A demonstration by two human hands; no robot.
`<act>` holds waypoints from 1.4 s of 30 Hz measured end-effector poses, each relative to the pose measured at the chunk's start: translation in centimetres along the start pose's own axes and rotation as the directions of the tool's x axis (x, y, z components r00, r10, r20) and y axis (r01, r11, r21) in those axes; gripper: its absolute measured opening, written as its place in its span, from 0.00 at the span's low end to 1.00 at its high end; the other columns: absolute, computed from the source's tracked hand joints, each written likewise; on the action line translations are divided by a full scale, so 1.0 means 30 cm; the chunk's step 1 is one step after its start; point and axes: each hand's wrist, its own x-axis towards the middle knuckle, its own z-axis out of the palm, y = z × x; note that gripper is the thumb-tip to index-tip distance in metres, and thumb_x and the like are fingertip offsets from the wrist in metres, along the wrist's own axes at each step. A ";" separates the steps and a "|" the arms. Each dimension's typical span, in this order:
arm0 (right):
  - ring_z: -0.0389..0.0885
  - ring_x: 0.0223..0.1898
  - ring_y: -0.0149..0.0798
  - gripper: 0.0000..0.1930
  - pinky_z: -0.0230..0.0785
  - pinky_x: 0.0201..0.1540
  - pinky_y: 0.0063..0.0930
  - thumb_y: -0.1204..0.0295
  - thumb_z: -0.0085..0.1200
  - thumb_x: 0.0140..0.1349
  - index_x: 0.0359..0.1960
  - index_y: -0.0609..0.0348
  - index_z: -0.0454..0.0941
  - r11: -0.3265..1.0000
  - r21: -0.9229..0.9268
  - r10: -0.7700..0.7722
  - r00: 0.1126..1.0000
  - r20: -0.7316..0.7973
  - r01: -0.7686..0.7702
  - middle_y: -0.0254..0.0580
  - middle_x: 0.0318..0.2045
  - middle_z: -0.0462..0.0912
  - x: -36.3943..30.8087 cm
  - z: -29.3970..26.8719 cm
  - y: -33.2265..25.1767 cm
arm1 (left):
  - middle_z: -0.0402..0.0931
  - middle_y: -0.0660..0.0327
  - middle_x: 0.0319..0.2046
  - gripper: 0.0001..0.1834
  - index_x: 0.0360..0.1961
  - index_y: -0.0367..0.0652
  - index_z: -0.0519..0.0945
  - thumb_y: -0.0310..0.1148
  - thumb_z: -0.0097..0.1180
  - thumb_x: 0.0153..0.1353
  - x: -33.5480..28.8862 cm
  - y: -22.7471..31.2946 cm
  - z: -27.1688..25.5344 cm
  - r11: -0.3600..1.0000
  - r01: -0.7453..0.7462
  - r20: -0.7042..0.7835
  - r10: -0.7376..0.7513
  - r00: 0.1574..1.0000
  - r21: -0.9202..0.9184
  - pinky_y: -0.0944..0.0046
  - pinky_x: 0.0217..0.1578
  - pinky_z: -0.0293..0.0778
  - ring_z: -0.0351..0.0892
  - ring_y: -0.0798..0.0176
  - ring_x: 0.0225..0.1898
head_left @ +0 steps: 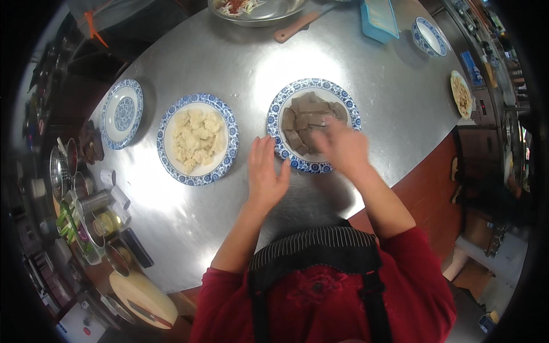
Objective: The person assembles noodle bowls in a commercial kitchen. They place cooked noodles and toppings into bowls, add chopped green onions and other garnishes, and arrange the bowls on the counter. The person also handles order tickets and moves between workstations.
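Note:
A round plate with a blue floral rim (313, 84) stands in front of me, with smooth grey-brown blocks (310, 116) heaped in it. My right hand (344, 146) is over the right side of that heap; motion smears its fingers, so I cannot see whether they grip a piece. At the plate's near left edge is my left hand (266, 176), with fingers stretched out, thumb apart, and nothing held. A matching plate (198, 99) to the left carries pale, crumbly yellowish lumps (198, 140).
On the steel table (251, 74), a blue-rimmed dish (122, 113) sits far left. A metal bowl (274, 22), wooden-handled knife (296, 27), light-blue container (380, 22) and patterned bowl (429, 37) lie along the far side. A cutting board (137, 294) and pots stand lower left.

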 end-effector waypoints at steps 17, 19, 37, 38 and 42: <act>0.77 0.35 0.38 0.20 0.69 0.39 0.29 0.66 0.48 0.59 0.48 0.69 0.69 0.390 0.551 0.444 0.675 0.589 -0.738 0.50 0.35 0.78 -0.191 -0.162 0.417 | 0.71 0.57 0.44 0.26 0.59 0.34 0.58 0.25 0.46 0.59 -0.022 0.166 0.110 0.559 0.658 0.333 -0.577 0.746 -0.504 0.73 0.29 0.71 0.73 0.70 0.31; 0.78 0.37 0.42 0.20 0.69 0.41 0.32 0.65 0.48 0.59 0.47 0.70 0.69 0.716 0.457 0.474 0.848 0.237 -0.528 0.54 0.38 0.77 -0.220 -0.186 0.379 | 0.70 0.58 0.46 0.27 0.60 0.34 0.56 0.25 0.46 0.59 -0.050 0.189 0.089 0.538 0.679 0.355 -0.588 0.727 -0.500 0.74 0.28 0.70 0.72 0.72 0.30; 0.73 0.45 0.47 0.19 0.66 0.47 0.36 0.80 0.42 0.50 0.47 0.55 0.72 0.987 0.152 -0.130 0.834 0.536 0.056 0.48 0.44 0.75 -0.011 -0.224 0.229 | 0.69 0.56 0.47 0.27 0.58 0.35 0.59 0.26 0.51 0.57 -0.224 0.120 0.010 0.604 0.619 0.286 -0.559 0.778 -0.502 0.72 0.31 0.69 0.74 0.71 0.31; 0.74 0.44 0.48 0.19 0.66 0.46 0.36 0.80 0.42 0.50 0.46 0.56 0.72 0.991 0.120 -0.115 0.832 0.543 0.059 0.48 0.42 0.75 -0.011 -0.219 0.225 | 0.69 0.56 0.46 0.27 0.58 0.34 0.59 0.26 0.52 0.57 -0.220 0.110 0.004 0.610 0.614 0.276 -0.560 0.781 -0.501 0.73 0.31 0.69 0.74 0.71 0.31; 0.74 0.39 0.51 0.15 0.66 0.43 0.38 0.79 0.46 0.49 0.41 0.58 0.74 0.990 0.122 -0.129 0.832 0.539 0.075 0.51 0.35 0.75 -0.001 -0.203 0.206 | 0.70 0.56 0.45 0.27 0.56 0.33 0.60 0.24 0.53 0.56 -0.201 0.064 -0.015 0.635 0.611 0.270 -0.556 0.786 -0.473 0.74 0.32 0.69 0.73 0.73 0.31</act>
